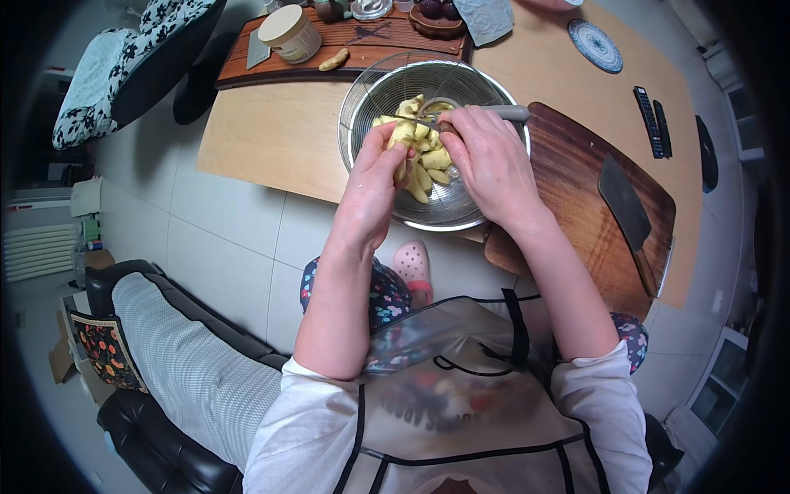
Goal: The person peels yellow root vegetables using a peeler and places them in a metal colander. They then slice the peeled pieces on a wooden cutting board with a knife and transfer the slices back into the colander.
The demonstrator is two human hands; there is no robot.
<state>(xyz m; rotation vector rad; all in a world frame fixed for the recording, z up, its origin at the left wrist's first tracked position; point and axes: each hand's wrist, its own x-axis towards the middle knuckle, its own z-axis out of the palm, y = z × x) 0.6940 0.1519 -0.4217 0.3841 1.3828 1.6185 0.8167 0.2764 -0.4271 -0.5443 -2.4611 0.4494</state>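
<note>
My left hand [376, 170] pinches a knobbly piece of peeled ginger [402, 137] above a round steel bowl [457, 216]. In my right hand [490, 154] is a small knife, its thin blade [410, 120] pointing left against the ginger; the fingers mostly cover its handle. Below both hands, several pale yellow ginger pieces [437, 159] lie in the bowl. A wire strainer [361, 92] with a fine round rim sits at the bowl, offset to the left. Behind my right hand, a grey handle [509, 112] crosses the bowl's right rim; what it belongs to is partly hidden.
Right of the bowl, a cleaver [626, 207] lies on a wooden cutting board [568, 179]. Beyond are remote controls [648, 120] and a patterned plate [594, 45]. A wooden tea tray [395, 46] at the back holds a lidded tub [289, 32] and an unpeeled ginger piece [334, 60].
</note>
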